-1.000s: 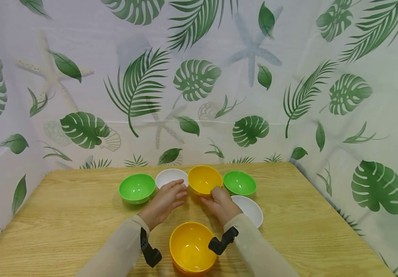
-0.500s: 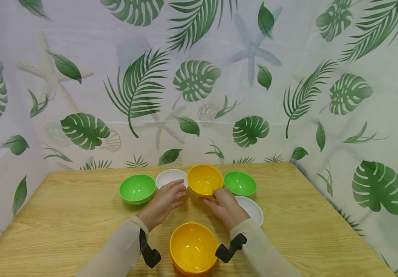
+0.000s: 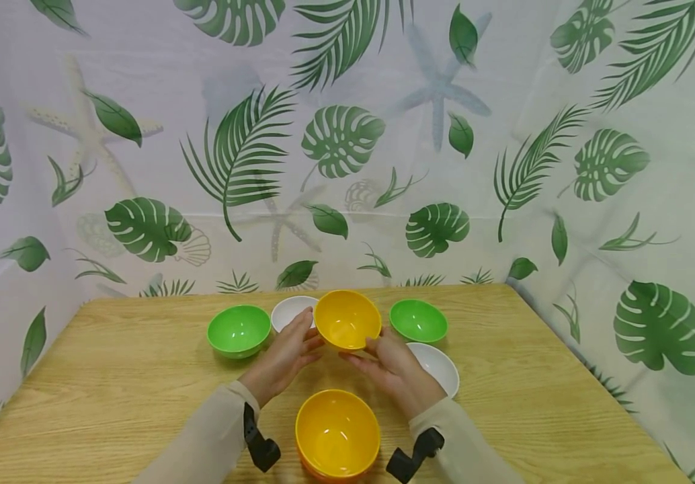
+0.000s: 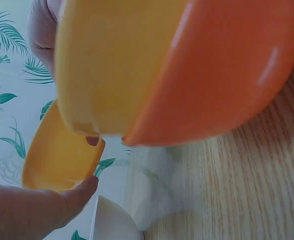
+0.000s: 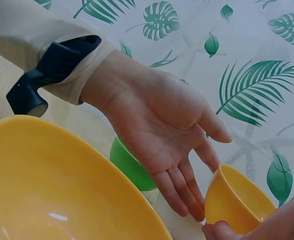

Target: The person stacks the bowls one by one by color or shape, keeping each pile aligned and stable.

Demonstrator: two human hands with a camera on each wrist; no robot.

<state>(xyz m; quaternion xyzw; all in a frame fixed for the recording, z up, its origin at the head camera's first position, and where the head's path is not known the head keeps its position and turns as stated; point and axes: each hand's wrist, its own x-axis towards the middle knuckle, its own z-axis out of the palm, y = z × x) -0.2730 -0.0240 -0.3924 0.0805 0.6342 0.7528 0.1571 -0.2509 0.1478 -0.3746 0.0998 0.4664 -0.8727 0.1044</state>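
Note:
My right hand point(image 3: 396, 363) holds a yellow bowl point(image 3: 347, 321) near the table's far side, thumb at its rim and fingers underneath. Fingers fairly straight, my left hand point(image 3: 283, 356) is at that bowl's left side; in the right wrist view its fingertips lie against or very near the bowl point(image 5: 232, 202). Closer to me, a larger yellow bowl point(image 3: 337, 430) sits nested in an orange bowl point(image 4: 227, 85). The left wrist view shows this pair in front of the held bowl point(image 4: 62, 155), partly hiding my right hand point(image 4: 43, 30).
Green bowls stand on the wooden table point(image 3: 111, 383), one on the left point(image 3: 240, 331) and one on the right point(image 3: 418, 320). A white dish point(image 3: 292, 310) lies behind my left hand, and another white dish point(image 3: 438, 368) lies beside my right wrist. A leaf-printed sheet point(image 3: 347, 249) borders the table.
My right hand has brought the held yellow bowl left and slightly toward me, up to my left hand. The right wrist has swung outward. My left hand has barely moved.

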